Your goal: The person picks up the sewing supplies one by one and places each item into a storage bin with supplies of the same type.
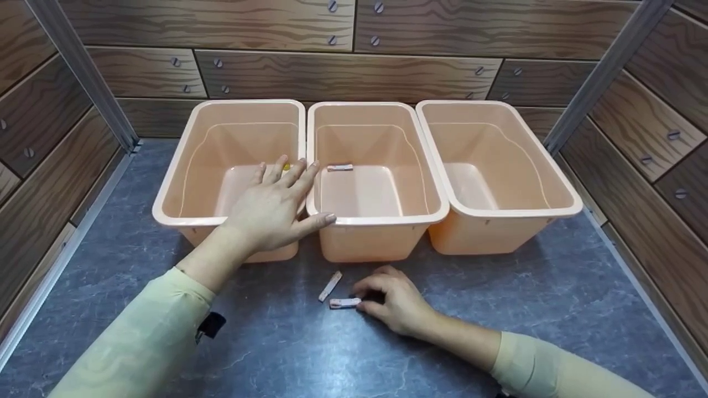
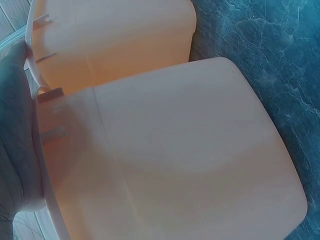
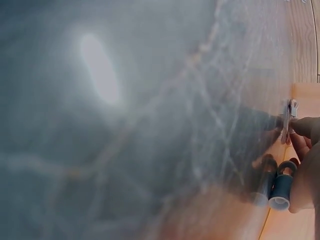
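Observation:
My left hand (image 1: 271, 207) lies palm down with straight, spread fingers over the adjoining rims of the left bin (image 1: 166, 218) and middle bin (image 1: 381, 220). In the left wrist view the hand (image 2: 17, 135) is at the bin rim. My right hand (image 1: 395, 301) is low at the table, its thumb and forefinger pinching one end of a small pale pink-and-white stick (image 1: 344, 303). A similar stick (image 1: 331, 286) lies slantwise beside it. Under the right hand, a small dark cylinder with a white end (image 3: 281, 192) shows in the right wrist view, hidden from the head view.
Inside the middle bin lies another pale stick (image 1: 340, 167). Something yellow (image 1: 286, 166) shows between my left fingers in the left bin. A third peach bin (image 1: 569, 209) stands at the right. Wood-patterned walls (image 1: 348, 69) enclose the dark marbled table (image 1: 265, 354).

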The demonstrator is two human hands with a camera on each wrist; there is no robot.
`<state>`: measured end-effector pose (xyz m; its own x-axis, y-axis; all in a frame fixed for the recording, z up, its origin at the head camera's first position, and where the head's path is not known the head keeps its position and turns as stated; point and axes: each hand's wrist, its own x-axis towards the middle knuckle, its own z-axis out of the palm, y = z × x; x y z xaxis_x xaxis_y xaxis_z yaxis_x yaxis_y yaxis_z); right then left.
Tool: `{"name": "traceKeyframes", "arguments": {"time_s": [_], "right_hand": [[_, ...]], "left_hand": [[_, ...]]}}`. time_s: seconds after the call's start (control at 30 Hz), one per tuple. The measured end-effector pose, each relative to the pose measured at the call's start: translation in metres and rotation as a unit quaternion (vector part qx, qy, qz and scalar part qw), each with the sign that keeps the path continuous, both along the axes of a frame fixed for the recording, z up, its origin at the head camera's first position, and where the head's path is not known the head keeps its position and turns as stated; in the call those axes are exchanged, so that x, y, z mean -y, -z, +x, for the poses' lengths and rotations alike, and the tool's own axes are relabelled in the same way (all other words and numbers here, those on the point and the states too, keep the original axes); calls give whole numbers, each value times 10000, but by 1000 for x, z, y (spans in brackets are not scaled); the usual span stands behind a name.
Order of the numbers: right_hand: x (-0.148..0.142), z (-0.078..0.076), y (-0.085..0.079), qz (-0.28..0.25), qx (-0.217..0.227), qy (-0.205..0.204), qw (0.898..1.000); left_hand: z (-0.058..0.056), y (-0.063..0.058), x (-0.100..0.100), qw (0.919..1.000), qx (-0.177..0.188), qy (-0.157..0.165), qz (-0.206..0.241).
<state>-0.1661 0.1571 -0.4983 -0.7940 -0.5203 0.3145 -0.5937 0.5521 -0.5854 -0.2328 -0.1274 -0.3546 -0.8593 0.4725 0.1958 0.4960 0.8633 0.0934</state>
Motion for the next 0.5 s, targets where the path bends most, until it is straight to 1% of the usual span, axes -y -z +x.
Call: {"name": "traceKeyframes", "arguments": {"time_s": [0.23,0.5], "right_hand": [[1,0,-1,-110,140,-21,9998],[-1,-1,-4,-289,328,13,9990]], "left_hand": [[0,1,0,9999,98,-38,-57],[0,0,-1,9999,16,-7,-129]]}}
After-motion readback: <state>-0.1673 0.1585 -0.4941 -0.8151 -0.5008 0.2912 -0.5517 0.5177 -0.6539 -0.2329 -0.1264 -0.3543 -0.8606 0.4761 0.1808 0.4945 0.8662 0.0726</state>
